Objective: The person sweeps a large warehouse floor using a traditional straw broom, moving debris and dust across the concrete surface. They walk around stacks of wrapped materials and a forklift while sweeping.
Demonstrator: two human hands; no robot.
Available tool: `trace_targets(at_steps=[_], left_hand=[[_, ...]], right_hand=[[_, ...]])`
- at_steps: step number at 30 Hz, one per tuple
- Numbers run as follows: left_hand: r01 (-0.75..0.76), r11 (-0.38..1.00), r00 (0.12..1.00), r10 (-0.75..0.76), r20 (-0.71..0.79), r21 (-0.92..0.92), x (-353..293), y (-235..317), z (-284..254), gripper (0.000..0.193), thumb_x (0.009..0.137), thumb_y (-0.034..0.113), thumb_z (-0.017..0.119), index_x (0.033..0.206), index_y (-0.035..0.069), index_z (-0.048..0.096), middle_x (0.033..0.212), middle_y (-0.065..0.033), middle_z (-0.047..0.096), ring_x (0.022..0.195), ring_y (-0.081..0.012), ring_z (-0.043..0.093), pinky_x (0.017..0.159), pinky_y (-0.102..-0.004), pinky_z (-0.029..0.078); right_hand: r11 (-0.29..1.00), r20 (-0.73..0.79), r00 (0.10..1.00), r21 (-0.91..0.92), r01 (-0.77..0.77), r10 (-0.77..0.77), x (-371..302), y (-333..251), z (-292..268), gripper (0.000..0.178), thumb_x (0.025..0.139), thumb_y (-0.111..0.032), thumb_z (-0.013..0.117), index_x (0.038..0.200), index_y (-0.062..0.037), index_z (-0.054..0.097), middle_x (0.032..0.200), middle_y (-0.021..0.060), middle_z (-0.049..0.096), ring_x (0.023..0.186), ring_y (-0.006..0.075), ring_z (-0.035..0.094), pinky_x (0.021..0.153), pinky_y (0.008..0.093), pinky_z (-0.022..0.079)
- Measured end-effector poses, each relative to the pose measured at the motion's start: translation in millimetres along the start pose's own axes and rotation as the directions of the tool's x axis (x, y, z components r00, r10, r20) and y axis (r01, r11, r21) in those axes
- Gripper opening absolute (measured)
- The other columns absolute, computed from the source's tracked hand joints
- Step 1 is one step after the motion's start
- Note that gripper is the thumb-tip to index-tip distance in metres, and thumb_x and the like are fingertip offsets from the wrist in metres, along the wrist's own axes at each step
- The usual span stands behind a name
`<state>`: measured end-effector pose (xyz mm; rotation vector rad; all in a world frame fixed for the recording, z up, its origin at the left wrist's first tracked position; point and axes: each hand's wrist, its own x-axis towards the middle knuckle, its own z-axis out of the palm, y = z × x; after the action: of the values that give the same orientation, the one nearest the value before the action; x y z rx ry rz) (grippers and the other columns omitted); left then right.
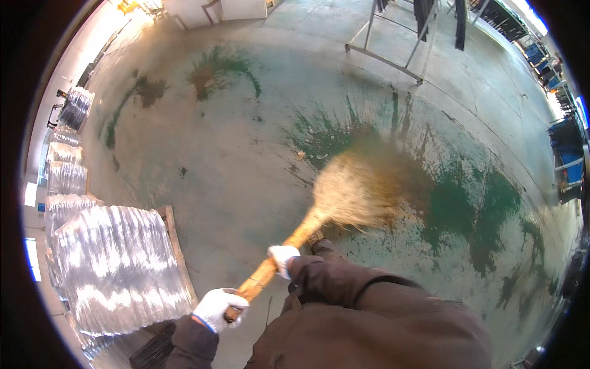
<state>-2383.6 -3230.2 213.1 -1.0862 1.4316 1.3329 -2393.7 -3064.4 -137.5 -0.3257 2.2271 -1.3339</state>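
A straw broom (353, 190) slants across the floor in front of me, its wide bristle head blurred and pointing up and to the right. My left hand (220, 309), in a white glove, is wrapped round the butt end of the thick wooden handle. Farther along the same handle, closer to the bristles, my white-gloved right hand (284, 259) is closed on it. Brown dirt (412, 181) lies beside the bristles, partly smeared by motion. Dark green patches (470, 203) and streaks spread over the grey floor (215, 166) around it.
A pallet stack wrapped in shiny clear film (123, 264) stands close on my left, with several more wrapped stacks behind it. A metal rack (384, 52) holding dark hanging pieces is at the far right. More shelving with blue items (571, 166) lines the right edge.
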Motion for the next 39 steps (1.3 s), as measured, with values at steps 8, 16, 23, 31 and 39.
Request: trace_targets(at_steps=[8, 16, 23, 31, 39], left_hand=[[-0.242, 0.885, 0.966, 0.18, -0.188, -0.397, 15.4, 105.5, -97.6, 0.039, 0.092, 0.006, 0.072, 0.127, -0.001, 0.058, 0.083, -0.015, 0.069, 0.055, -0.0283, 0.065, 0.047, -0.0427, 0.051], [-0.206, 0.952, 0.962, 0.24, 0.13, -0.227, 41.0, 160.6, -221.1, 0.044, 0.086, 0.001, 0.077, 0.128, -0.002, 0.064, 0.096, -0.015, 0.074, 0.078, -0.032, 0.075, 0.067, -0.0472, 0.065], [-0.197, 0.98, 0.885, 0.189, 0.425, -0.027, 95.9, 251.5, -332.4, 0.042, 0.094, 0.006, 0.082, 0.13, -0.008, 0.066, 0.094, -0.0102, 0.076, 0.081, -0.0181, 0.074, 0.078, -0.032, 0.06], [0.01, 0.987, 0.834, -0.098, 0.544, 0.162, 209.8, 398.9, -317.8, 0.018, 0.102, 0.023, 0.076, 0.108, 0.006, 0.078, 0.086, -0.0047, 0.073, 0.061, -0.0146, 0.065, 0.057, -0.0304, 0.051], [-0.099, 0.993, 0.981, 0.087, 0.171, 0.06, 212.8, 514.9, -475.6, 0.019, 0.096, 0.017, 0.081, 0.104, 0.001, 0.074, 0.079, -0.0091, 0.072, 0.055, -0.0199, 0.064, 0.046, -0.0326, 0.048]], right_hand=[[0.8, -0.037, 0.918, 0.505, -0.324, 0.395, 303.9, -170.7, 1.5, 0.025, 0.079, -0.019, 0.087, 0.089, 0.0042, 0.082, 0.082, 0.0198, 0.078, 0.079, 0.0295, 0.077, 0.073, 0.0423, 0.061], [0.805, -0.139, 0.885, 0.495, -0.328, 0.445, 364.0, -262.5, -33.5, 0.035, 0.086, -0.03, 0.085, 0.089, 0.0046, 0.08, 0.08, 0.023, 0.077, 0.079, 0.0312, 0.078, 0.075, 0.0458, 0.061], [0.981, -0.367, 0.909, 0.095, -0.171, 0.194, 384.6, -196.1, -28.0, 0.019, 0.095, -0.019, 0.074, 0.1, -0.0032, 0.084, 0.097, 0.0171, 0.083, 0.094, 0.0363, 0.081, 0.086, 0.0438, 0.062], [0.053, 0.044, 0.424, 0.975, -0.214, 0.905, 433.6, -97.6, -67.2, 0.022, 0.09, -0.011, 0.076, 0.103, 0.0019, 0.064, 0.09, 0.0237, 0.068, 0.088, 0.0409, 0.074, 0.079, 0.0546, 0.064], [0.861, 0.101, 0.98, -0.499, -0.098, 0.17, 688.1, -191.4, 1.0, 0.028, 0.106, -0.024, 0.061, 0.105, -0.011, 0.086, 0.1, 0.0158, 0.082, 0.099, 0.0343, 0.079, 0.092, 0.0435, 0.062]])
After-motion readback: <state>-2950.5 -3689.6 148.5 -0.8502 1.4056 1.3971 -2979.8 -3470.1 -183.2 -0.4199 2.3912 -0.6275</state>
